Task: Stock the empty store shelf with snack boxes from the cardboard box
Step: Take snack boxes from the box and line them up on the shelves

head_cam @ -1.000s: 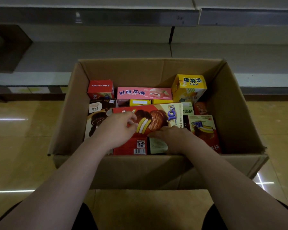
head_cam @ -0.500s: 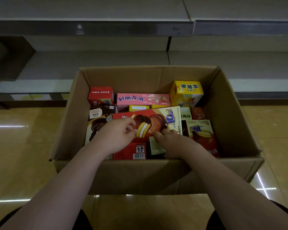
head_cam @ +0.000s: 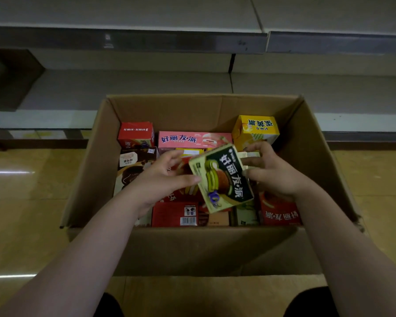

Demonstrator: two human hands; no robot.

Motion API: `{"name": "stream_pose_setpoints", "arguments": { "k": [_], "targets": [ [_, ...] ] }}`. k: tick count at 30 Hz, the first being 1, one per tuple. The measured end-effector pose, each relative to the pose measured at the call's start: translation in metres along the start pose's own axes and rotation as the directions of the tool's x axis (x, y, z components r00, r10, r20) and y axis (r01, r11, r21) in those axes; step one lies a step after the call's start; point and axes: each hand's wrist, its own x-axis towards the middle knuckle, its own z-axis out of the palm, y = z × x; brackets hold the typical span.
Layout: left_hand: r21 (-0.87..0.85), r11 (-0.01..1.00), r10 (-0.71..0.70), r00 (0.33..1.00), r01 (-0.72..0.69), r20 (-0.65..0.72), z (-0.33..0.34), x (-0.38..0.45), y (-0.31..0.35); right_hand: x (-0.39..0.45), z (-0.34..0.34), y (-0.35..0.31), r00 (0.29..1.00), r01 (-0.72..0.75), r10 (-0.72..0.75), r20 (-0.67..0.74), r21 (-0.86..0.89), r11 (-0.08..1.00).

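Note:
The open cardboard box (head_cam: 204,248) stands on the floor in front of me, filled with several snack boxes. A green snack box (head_cam: 224,179) is tilted and raised above the others in the middle. My left hand (head_cam: 160,181) holds its left edge, thumb on the front. My right hand (head_cam: 274,175) pinches its right edge with spread fingers. Behind the carton, the low grey store shelf (head_cam: 124,88) holds nothing.
Inside the carton lie a pink box (head_cam: 188,139), a yellow box (head_cam: 256,129), a small red box (head_cam: 136,133), a brown chocolate box (head_cam: 133,170) and a red box (head_cam: 279,213). An upper shelf edge (head_cam: 146,40) overhangs the lower one. Glossy tan floor surrounds the carton.
Both hands left the big red box lying flat and came up holding a green box, lifted and tilted above the others. The view shifted slightly downward.

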Motion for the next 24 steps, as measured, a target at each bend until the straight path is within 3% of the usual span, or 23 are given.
{"name": "stream_pose_setpoints", "arguments": {
  "k": [3,9,11,14,16,18,20,24],
  "targets": [
    [-0.092,0.995,-0.017,0.998,0.023,0.060,0.006,0.003,-0.001,0.007,0.016,0.003,1.000,-0.016,0.007,0.027,0.352,0.936],
    [-0.319,0.946,-0.074,0.996,0.054,-0.050,-0.003,0.007,-0.005,0.022,0.043,0.001,0.997,-0.065,0.079,-0.011,0.466,0.883],
    [-0.357,0.932,-0.100,0.990,0.058,-0.101,-0.010,0.009,-0.008,0.027,0.040,0.000,0.981,-0.070,0.138,-0.136,0.414,0.908],
    [-0.388,0.918,-0.155,0.973,0.079,-0.168,-0.018,0.011,-0.014,0.035,0.028,0.005,0.885,-0.057,0.213,-0.414,0.358,0.932],
    [-0.418,0.903,-0.190,0.966,0.101,-0.176,-0.020,0.010,-0.016,0.037,0.020,0.012,0.837,-0.062,0.242,-0.491,0.353,0.933],
    [-0.421,0.899,-0.210,0.961,0.118,-0.180,-0.023,0.009,-0.018,0.037,0.018,0.019,0.830,-0.180,0.352,-0.433,0.388,0.904],
    [-0.390,0.911,-0.217,0.959,0.131,-0.184,-0.024,0.006,-0.020,0.042,0.022,0.026,0.857,-0.275,0.427,-0.287,0.446,0.852],
    [-0.287,0.942,-0.232,0.956,0.175,-0.179,-0.024,0.002,-0.028,0.064,0.016,0.057,0.879,-0.359,0.431,-0.207,0.310,0.881]
  ]
}}
